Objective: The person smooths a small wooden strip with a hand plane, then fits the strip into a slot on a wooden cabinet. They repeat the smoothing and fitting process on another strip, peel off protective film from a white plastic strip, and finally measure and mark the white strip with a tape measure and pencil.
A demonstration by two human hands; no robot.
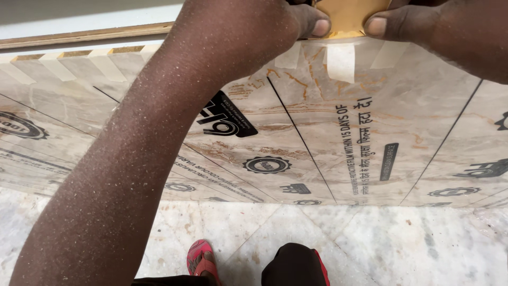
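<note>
— Grip?
— Left hand (248, 32) and right hand (439, 32) both pinching a roll of tan tape (349, 16) between them, thumbs pressed on its lower edge, right at the top of the view.

— And the roll itself?
— Held against the far edge of a marble-patterned laminate sheet (317, 143) covered in printed protective film, just above a strip of masking tape (340, 62).

— Further out?
— More tape strips (58, 66) along the sheet's far edge on the left. Below, a pale marble floor (370, 238), a red sandal (201, 259) and a dark knee (293, 267).
</note>
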